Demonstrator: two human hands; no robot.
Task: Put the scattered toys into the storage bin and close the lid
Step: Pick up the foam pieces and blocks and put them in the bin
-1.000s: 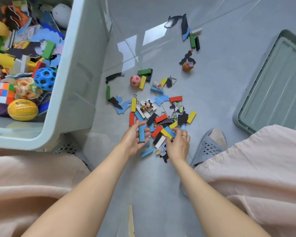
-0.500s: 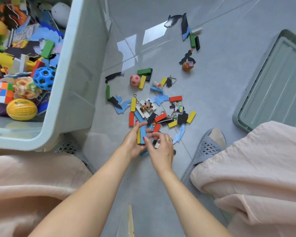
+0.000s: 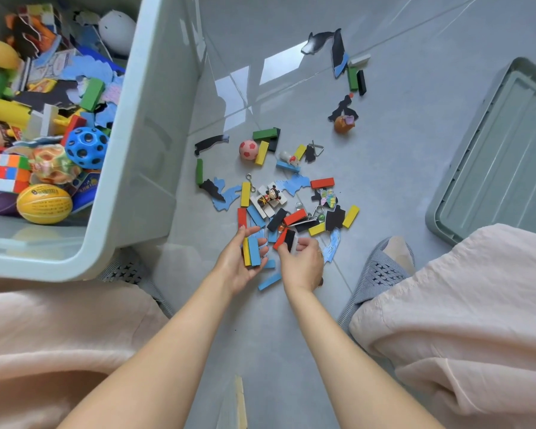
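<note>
Coloured blocks and puzzle pieces (image 3: 291,209) lie scattered on the grey floor. My left hand (image 3: 240,261) is palm up and cups a blue and a yellow block (image 3: 251,250). Just to its right, my right hand (image 3: 302,260) pinches a red, a black and a white block (image 3: 287,238) between its fingertips. The pale green storage bin (image 3: 143,168) stands open at the left, holding many toys. Its lid (image 3: 492,156) lies upside down on the floor at the right.
A pink ball (image 3: 248,149), a small figurine (image 3: 271,195) and more pieces (image 3: 347,72) lie farther out on the floor. My knees in pink cloth flank the pile, and a grey slipper (image 3: 381,267) sits just right of my right hand.
Both hands have gathered blocks from the near edge of the pile. The right hand shifted left toward the left hand and lifted some blocks, and the left hand turned palm up with blocks in it.
</note>
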